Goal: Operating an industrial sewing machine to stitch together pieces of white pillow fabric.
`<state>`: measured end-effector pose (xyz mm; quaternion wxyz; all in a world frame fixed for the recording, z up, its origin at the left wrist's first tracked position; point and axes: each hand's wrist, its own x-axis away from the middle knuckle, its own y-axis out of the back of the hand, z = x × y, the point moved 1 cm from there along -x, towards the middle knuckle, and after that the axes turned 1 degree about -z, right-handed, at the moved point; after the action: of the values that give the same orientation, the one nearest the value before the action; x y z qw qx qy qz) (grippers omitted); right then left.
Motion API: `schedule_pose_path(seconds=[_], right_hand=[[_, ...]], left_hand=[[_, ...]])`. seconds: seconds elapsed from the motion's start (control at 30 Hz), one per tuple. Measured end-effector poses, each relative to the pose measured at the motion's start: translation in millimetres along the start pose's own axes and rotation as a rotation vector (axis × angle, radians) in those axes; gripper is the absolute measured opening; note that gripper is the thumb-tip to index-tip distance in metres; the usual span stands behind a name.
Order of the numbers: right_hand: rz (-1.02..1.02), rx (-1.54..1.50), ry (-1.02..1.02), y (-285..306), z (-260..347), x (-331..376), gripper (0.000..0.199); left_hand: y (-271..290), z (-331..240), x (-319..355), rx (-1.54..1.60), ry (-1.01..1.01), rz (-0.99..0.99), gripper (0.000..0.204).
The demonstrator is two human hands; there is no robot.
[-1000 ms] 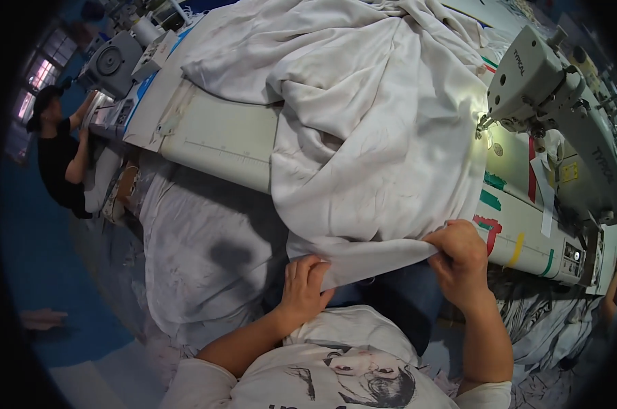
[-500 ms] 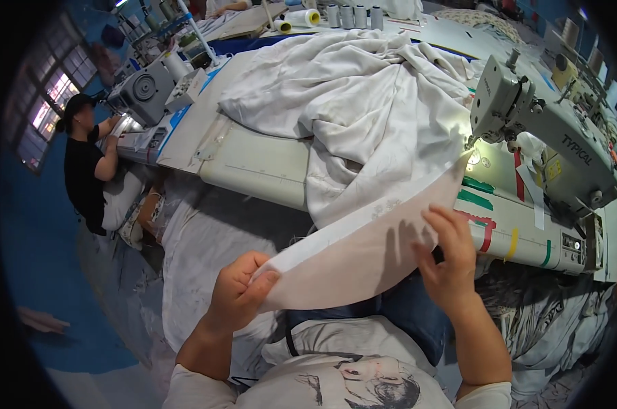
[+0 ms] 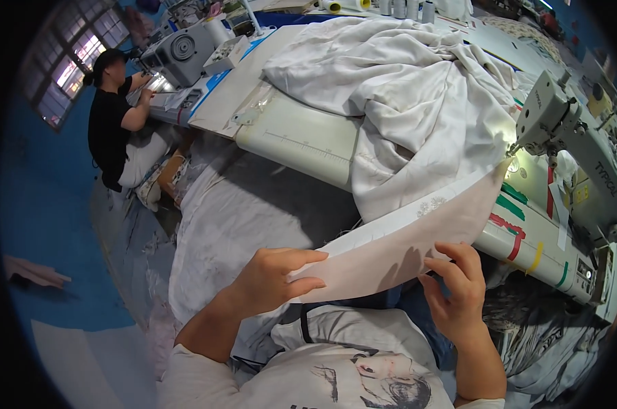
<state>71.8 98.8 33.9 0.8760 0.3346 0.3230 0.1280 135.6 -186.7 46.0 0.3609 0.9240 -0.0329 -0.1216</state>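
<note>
A long pale pink fabric strip with a white folded band (image 3: 390, 259) stretches from under the needle area of the sewing machine (image 3: 547, 123) down toward my lap. My left hand (image 3: 274, 279) is at the strip's left end, thumb and forefinger spread apart over the cloth, not pinched together. At the strip's lower edge, my right hand (image 3: 458, 286) has curved, separated fingers, with the fingertips at or just touching the cloth. A large heap of white fabric (image 3: 390, 75) lies bunched on the machine table, joined up against the strip near the lit needle.
Green, red and yellow tape marks (image 3: 513, 204) line the table's right front. Thread cones (image 3: 407, 9) stand at the back. On the left, a person in black (image 3: 114, 123) works at another sewing machine (image 3: 179, 51). White cloth (image 3: 233, 218) hangs below the table edge.
My left hand has loosened its pinch on the strip's end and its fingers have spread. My right fingers have drawn back to the lower edge. The whole view has shifted.
</note>
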Motion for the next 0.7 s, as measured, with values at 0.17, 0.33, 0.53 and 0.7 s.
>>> schedule_pose_path(seconds=[0.17, 0.33, 0.53, 0.7], right_hand=[[0.016, 0.005, -0.034, 7.3, -3.2, 6.5, 0.029], [-0.004, -0.003, -0.066, 7.6, -8.8, 10.6, 0.029], [0.005, 0.000, -0.089, 8.7, -9.4, 15.2, 0.029], [0.005, -0.009, -0.090, 8.9, -11.0, 16.6, 0.028]], left_hand=[[-3.1, 6.6, 0.5, -0.019, 0.051, 0.068, 0.029], [-1.5, 3.5, -1.7, -0.047, 0.200, 0.071, 0.027], [-6.8, 9.2, 1.3, -0.065, 0.189, 0.006, 0.028], [-5.2, 6.9, 1.9, -0.077, 0.230, 0.040, 0.025]])
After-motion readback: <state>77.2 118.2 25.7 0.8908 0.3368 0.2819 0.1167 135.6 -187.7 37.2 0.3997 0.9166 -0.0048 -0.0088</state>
